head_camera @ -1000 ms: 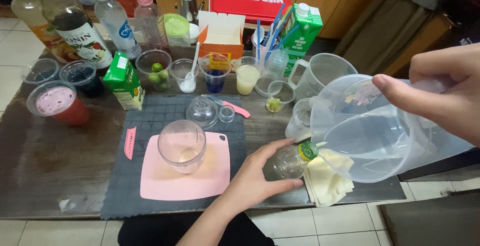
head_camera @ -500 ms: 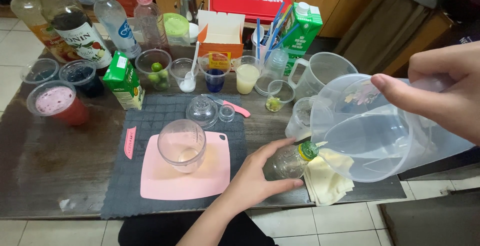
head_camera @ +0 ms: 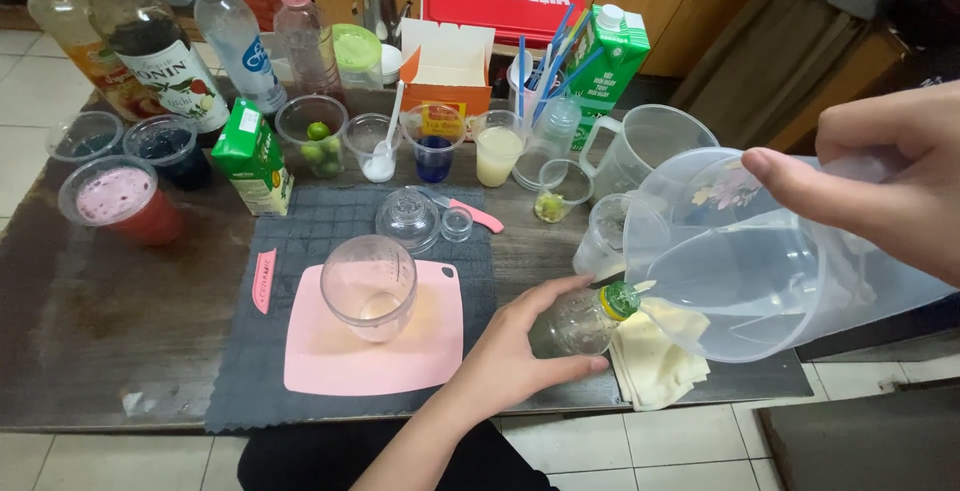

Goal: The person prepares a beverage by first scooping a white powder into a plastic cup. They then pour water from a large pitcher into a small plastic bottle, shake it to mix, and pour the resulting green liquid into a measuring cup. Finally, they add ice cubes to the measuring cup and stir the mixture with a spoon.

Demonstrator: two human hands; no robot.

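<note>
A person is pouring water from a clear plastic pitcher [head_camera: 740, 271] into a small glass bottle [head_camera: 585, 319] at a crowded drinks table [head_camera: 90, 331]. The right hand [head_camera: 880, 176] is grasping the tilted pitcher near its handle, thumb pressing along the rim, its spout sitting just over the bottle's yellow-green neck. The left hand [head_camera: 525, 346] is wrapping around the bottle at about six o'clock from the neck, steadying it beside a folded yellow cloth [head_camera: 650, 361]. The filling step appears to be under way, and the next move likely calls for a slow, careful tilt, since the neck is narrow. At nine o'clock from the bottle, an empty measuring cup [head_camera: 368, 286] is standing on a pink cutting board [head_camera: 370, 351].
</note>
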